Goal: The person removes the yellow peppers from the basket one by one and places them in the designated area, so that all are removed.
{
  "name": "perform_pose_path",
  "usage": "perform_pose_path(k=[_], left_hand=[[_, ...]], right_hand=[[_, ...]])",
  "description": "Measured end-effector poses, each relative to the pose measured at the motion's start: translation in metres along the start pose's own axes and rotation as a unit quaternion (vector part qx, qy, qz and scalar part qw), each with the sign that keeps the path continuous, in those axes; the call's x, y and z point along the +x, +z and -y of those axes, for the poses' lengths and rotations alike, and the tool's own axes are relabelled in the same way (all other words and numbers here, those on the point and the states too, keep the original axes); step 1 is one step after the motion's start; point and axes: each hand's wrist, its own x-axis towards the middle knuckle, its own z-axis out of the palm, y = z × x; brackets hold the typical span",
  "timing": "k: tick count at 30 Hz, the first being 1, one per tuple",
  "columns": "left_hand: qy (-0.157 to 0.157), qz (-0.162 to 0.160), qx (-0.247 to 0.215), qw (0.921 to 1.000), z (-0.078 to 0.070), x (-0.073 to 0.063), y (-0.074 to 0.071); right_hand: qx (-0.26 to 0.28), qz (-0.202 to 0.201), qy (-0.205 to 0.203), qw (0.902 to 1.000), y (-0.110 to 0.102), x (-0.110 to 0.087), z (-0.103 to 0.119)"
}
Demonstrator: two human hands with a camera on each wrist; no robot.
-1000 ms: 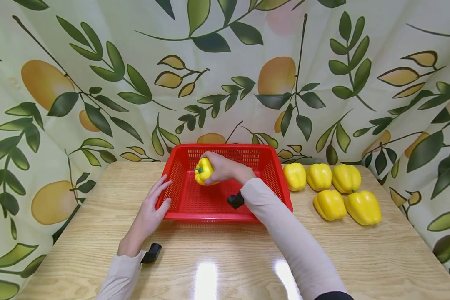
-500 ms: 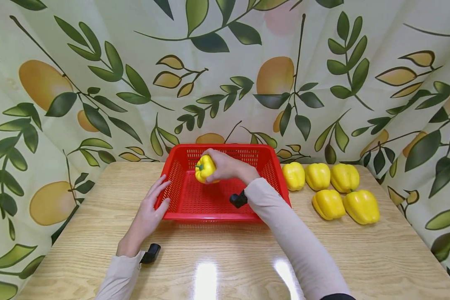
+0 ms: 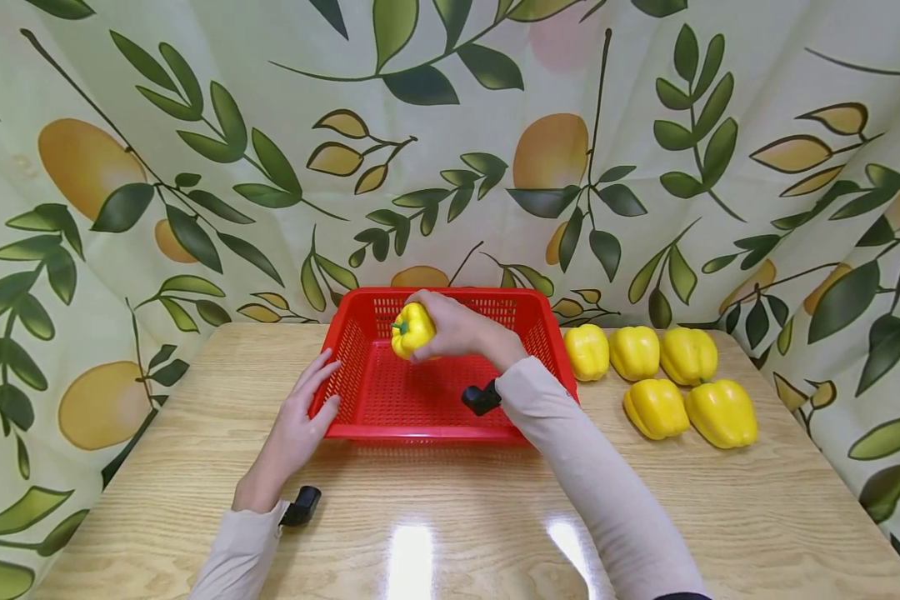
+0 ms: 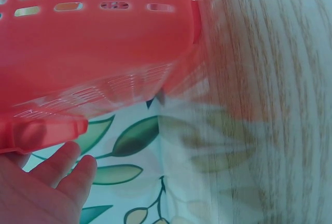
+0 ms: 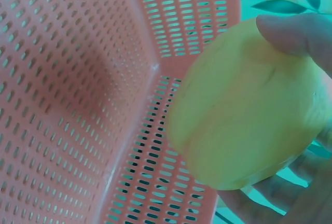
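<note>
A yellow bell pepper [image 3: 412, 332] with a green stem is gripped by my right hand [image 3: 457, 327], above the floor of a red slotted basket [image 3: 450, 433]. The right wrist view shows the thumb on one side of the bell pepper [image 5: 244, 110] and curled fingers on the other, with the basket wall [image 5: 181, 22] beyond. My left hand [image 3: 296, 429] rests at the basket's left rim, its fingers extended. From the left wrist, the fingers [image 4: 75, 182] appear just under the basket's rim [image 4: 46, 133]; part of that hand is out of view.
Several more yellow bell peppers [image 3: 656, 408] lie on the wooden table [image 3: 345, 525] right of the basket, in two rows. A leaf-and-fruit patterned cloth [image 3: 450, 167] hangs right behind the table.
The right hand has risen slightly and shifted a little to the right, carrying the bell pepper with it. The left hand stays at the basket's rim.
</note>
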Motion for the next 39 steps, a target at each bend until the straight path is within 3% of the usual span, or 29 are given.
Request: perform_pose_path(k=[39], left_hand=[[0.005,-0.007,0.014,0.9999,0.002,0.0,0.0]], right_hand=[[0.014,-0.076,0.037,0.9963,-0.027,-0.046,0.003]])
